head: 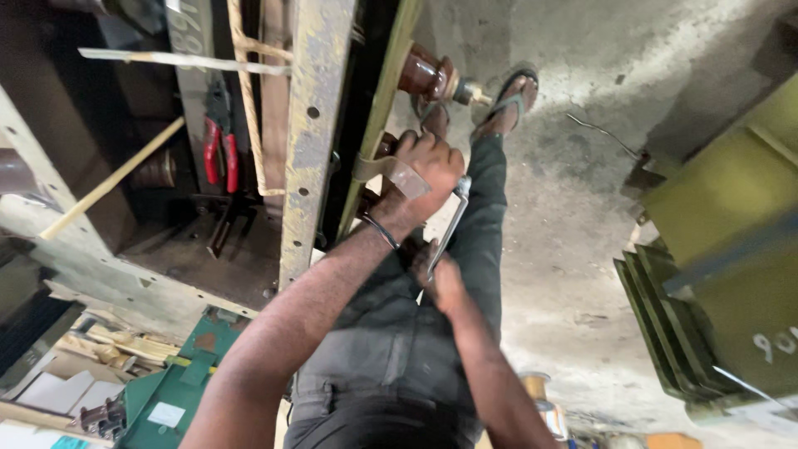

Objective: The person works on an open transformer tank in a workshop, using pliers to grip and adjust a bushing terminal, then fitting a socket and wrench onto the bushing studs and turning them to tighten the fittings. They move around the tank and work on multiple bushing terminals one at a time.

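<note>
While left hand [428,162] grips strap [391,170], concrete floor [582,166]

We have a single view, from a camera worn on our head. It looks steeply down our own body, along our dark grey trousers [399,333] to the bare grey concrete floor [582,166]. It sits close to the rusty yellow-green perforated steel frame post [309,141], which fills the upper left, our forearms entering from the bottom edge.

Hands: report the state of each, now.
Left hand: closed on the bent metal strap.
Right hand: closed on the wrench.
</note>
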